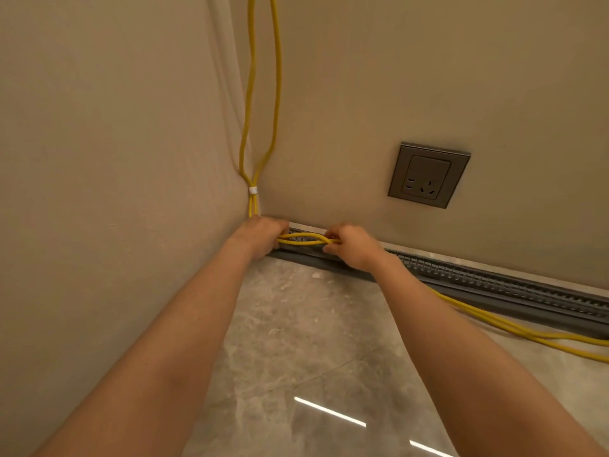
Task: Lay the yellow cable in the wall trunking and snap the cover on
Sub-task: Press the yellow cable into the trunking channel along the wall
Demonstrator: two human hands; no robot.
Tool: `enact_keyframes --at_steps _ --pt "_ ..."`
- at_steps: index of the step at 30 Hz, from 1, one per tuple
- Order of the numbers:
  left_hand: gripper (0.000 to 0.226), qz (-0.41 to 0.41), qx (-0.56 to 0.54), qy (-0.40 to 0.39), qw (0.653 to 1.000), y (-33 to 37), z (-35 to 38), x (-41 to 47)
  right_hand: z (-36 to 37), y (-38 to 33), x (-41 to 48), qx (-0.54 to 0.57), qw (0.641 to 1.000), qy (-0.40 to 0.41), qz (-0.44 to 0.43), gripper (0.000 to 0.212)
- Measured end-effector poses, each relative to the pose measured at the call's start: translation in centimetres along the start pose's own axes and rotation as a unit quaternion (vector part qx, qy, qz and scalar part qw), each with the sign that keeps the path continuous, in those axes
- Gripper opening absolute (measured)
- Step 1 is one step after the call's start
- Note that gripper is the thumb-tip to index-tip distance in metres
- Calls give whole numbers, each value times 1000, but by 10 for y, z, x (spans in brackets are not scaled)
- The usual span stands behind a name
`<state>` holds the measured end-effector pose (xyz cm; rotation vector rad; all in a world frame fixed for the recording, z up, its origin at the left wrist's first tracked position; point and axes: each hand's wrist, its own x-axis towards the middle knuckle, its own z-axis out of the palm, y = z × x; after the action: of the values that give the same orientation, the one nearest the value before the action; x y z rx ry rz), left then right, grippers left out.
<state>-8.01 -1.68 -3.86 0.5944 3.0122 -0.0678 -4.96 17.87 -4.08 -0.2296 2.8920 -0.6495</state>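
Both hands are closed on the cable at the foot of the wall, where the grey trunking runs open along the skirting line. The left hand sits in the room corner, fingers curled around the two yellow strands, pressing them at the trunking's end. The right hand is just beside it along the channel, thumb and fingers pinched on the same pair. Between the two grips the strands bow apart and cross, lying over the slotted channel. Above the left grip the cable climbs the corner, bound by a white tie, then splits into a long loop. Beyond the right grip it passes under the forearm and trails over the floor, outside the trunking. A socket sits on the wall above the right hand.
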Motion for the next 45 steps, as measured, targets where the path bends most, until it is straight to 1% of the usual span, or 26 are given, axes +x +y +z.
enact_keyframes --at_steps 2,5,7,11,15,17,19,22,25,27,30,32,36,41,45 --pt "25 16 7 21 1000 -1 0 2 -1 1 1 -6 1000 6 5 26" --pt "33 39 64 60 995 0 -3 8 -4 2 3 -10 1000 18 11 26" --pt "35 35 103 70 992 -1 -9 13 -4 2 5 -15 1000 19 11 24" --pt "28 23 151 44 987 -3 -16 17 -3 2 7 -25 1000 13 11 24" --pt "26 20 107 -2 994 -6 -15 19 -5 3 7 -25 1000 -6 18 28" --pt "29 15 88 -20 996 -9 -13 21 -4 2 6 -33 999 -17 15 27" --pt "32 19 96 -30 995 -11 -10 20 -3 2 5 -34 999 -32 11 24" --pt "28 39 133 -34 990 -13 -3 19 -1 4 5 -13 999 -47 1 24" --pt "31 47 134 -26 990 -12 -4 16 0 6 6 -17 1000 -19 -11 30" --pt "33 52 94 -26 994 -11 -7 15 1 6 8 -34 999 -5 -21 31" --pt "28 57 51 -25 997 -14 -13 14 4 5 9 -65 998 6 -27 32" --pt "28 55 68 -15 996 -17 -18 17 7 4 9 -86 996 15 -30 31" --pt "24 33 103 -35 994 -19 -24 22 8 4 9 -108 992 23 -53 26" --pt "26 26 158 -37 986 -9 -21 22 6 4 7 -113 990 29 -74 33" --pt "29 16 178 -40 983 -1 -19 19 11 5 2 -127 984 74 -99 35"
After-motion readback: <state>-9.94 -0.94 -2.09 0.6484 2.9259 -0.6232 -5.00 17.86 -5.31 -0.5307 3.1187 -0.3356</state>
